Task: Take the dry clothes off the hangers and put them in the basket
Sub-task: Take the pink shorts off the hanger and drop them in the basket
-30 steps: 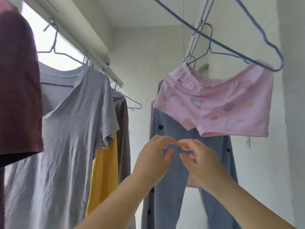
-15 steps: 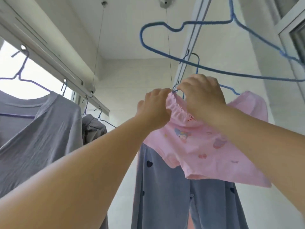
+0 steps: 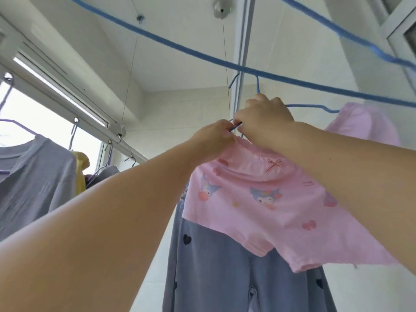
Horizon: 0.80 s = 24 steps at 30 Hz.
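step: I'm unhooking the pink shorts from their blue hanger. Judgement only: early in the task, several garments are on the rails and no basket is in view.
left hand: raised at about 12 o'clock from me, fingers curled, pinching the waistband edge at the hanger's near end.
right hand: just at 3 o'clock of the left, touching it; fingers curled over the thin blue wire where it meets the waistband. I can't tell whether they also catch cloth.
shorts position: hanging from that hanger, waistband up, legs down toward 5 o'clock, draped in front of the grey-blue trousers.
far corner: a bunch of pink cloth at 2 o'clock sits over the hanger's other end, so that side looks on as well.
handling: light, soft and limp, with an elastic gathered waistband. It won't hold shape and will likely sag once freed. Not fragile, low slip risk.
where to hold: the waistband, one hand on cloth and one steadying the wire. Stretch the elastic over the hanger tip rather than yanking.
risk: the wire hanger is springy and may swing or jump off the rail if I pull hard. A second blue hanger crosses close overhead.
nearby: grey shirt and a yellow garment at 9 o'clock, on the other rail, well apart.
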{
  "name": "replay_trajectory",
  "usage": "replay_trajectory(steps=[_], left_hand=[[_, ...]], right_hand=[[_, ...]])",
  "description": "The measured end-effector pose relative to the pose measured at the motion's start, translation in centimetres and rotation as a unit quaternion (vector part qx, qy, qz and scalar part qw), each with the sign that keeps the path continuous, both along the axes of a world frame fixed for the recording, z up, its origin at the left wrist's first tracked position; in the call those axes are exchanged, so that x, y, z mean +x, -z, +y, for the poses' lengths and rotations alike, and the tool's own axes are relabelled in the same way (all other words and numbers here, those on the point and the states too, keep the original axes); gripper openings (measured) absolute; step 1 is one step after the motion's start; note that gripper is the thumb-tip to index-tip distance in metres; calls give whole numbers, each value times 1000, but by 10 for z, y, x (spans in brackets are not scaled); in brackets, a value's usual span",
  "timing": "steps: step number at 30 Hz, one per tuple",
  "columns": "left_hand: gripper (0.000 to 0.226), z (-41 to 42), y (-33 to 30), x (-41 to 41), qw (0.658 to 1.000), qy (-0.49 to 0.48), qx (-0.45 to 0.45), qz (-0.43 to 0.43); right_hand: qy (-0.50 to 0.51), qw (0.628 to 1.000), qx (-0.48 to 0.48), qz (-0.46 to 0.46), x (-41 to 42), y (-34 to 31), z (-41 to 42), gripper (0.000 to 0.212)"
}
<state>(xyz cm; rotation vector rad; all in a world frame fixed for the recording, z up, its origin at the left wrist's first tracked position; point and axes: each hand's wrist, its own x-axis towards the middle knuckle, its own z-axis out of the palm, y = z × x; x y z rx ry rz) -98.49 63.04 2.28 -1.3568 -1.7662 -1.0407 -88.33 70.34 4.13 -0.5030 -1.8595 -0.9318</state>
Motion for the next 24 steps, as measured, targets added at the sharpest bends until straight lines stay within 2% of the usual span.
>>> replay_trajectory(steps=[2, 6, 11, 15, 18, 21, 24], left_hand=[[37, -2, 5, -3, 998, 55, 27, -4], [13, -11, 8, -14, 985, 163, 62, -15], [21, -23, 2, -21, 994, 91, 26, 51], [25, -34, -1, -29, 993, 114, 26, -3], [23, -43, 9, -42, 979, 181, 45, -78], [23, -50, 23, -55, 966, 211, 89, -121], [23, -55, 37, -66, 950, 234, 136, -157]], right_hand=[[-42, 999, 7, 11, -1, -2, 6, 28], [-113, 993, 15, 21, -3, 1, 20, 23], [-186, 982, -6, 10, -7, 2, 30, 23], [-195, 981, -8, 15, -14, 0, 34, 23], [-192, 981, -19, 20, -14, -3, 37, 23], [-214, 975, -57, 16, -16, 0, 32, 25], [-179, 982, -42, 49, -22, 2, 29, 25]])
